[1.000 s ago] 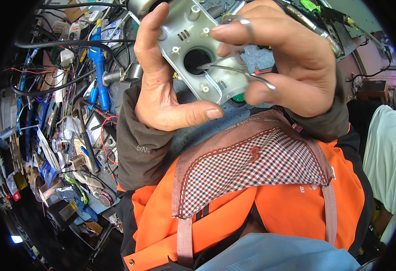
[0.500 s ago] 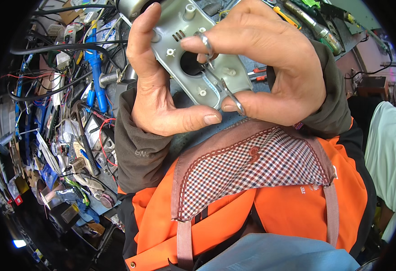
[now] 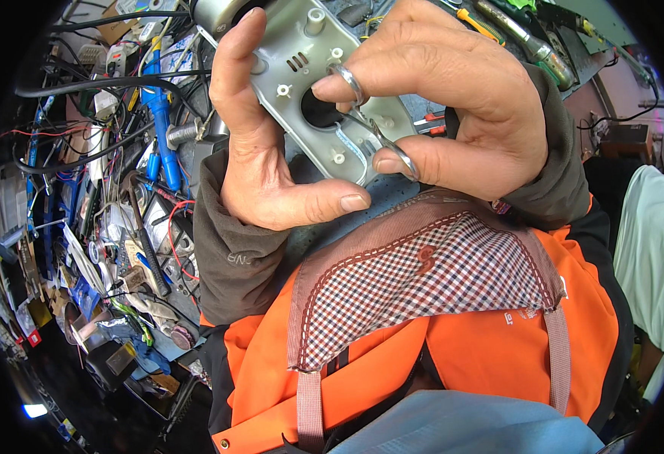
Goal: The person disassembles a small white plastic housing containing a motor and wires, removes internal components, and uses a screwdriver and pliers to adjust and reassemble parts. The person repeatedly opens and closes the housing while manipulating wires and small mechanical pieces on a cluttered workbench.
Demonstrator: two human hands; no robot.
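Observation:
A grey plastic housing [image 3: 383,115] lies tilted in front of me, its inner side with screw posts, slots and a round hole facing up. My left hand [image 3: 260,170] holds it along its left edge, index finger raised beside it and thumb stretched out below its lower end. Some of that hand's fingers are hidden. In my right hand [image 3: 468,98] is a pair of small metal scissors [image 3: 378,135], index finger and thumb at the two ring handles. The blades point toward the round hole and are mostly out of sight. A thin pale-blue strip [image 3: 353,142] runs down the housing next to them.
Left of me the bench is heaped with black cables [image 3: 112,80], a blue tool [image 3: 162,113] and many small parts. Beyond my right hand lie a yellow-handled tool [image 3: 480,26] and a metal tube-like tool [image 3: 525,38]. Red-tipped tools [image 3: 430,123] show beside the housing.
The scissors' ring handles have come a little closer together, the index finger moving down and the thumb up and slightly right. The left hand and the housing have shifted only slightly.

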